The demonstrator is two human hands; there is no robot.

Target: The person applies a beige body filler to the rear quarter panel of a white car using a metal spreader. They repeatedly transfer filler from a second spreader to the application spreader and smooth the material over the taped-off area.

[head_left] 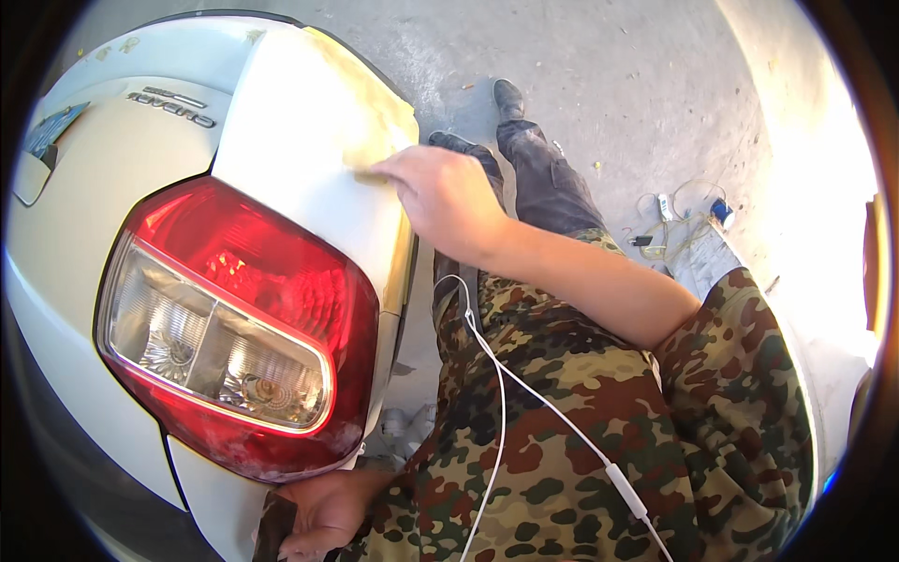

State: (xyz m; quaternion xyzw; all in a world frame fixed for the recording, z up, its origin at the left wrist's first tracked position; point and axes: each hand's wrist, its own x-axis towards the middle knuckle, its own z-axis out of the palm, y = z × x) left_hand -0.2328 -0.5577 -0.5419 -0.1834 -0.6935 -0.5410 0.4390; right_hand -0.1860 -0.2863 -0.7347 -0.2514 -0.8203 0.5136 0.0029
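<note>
Flanking tail lamp [234, 328]: hands [440, 197], wires [679, 225]

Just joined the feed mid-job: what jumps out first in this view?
The big red and clear tail lamp on the white car body, at left. Above it, the right hand presses a yellowish sheet onto the white panel. The left hand rests at the bottom edge, below the lamp.

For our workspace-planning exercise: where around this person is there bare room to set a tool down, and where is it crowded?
Bare concrete floor lies beyond the shoes, up to the tangle of cables. It is crowded between the car panel and the person's legs, where the right hand works and the left hand rests low.
</note>
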